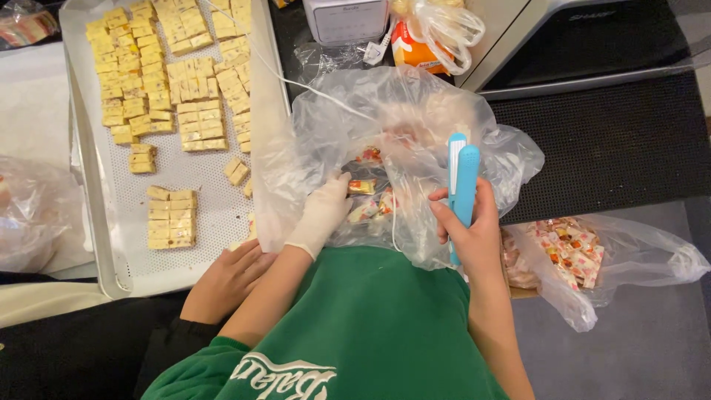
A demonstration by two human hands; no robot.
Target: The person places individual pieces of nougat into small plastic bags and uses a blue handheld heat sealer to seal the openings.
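Head view, gloved left hand point(324, 211) in candy-filled clear bag point(415, 118), right hand point(468, 233) gripping blue sealer point(462, 178)

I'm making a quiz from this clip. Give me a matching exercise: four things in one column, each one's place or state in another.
1. left hand
2. right hand
3. tray of cut candy squares
4. bag of wrapped candies

a. lies at the far right
b. gloved, inside the clear plastic bag
c. sits at the left
d. grips the blue heat sealer

Pairs: 1-b, 2-d, 3-c, 4-a
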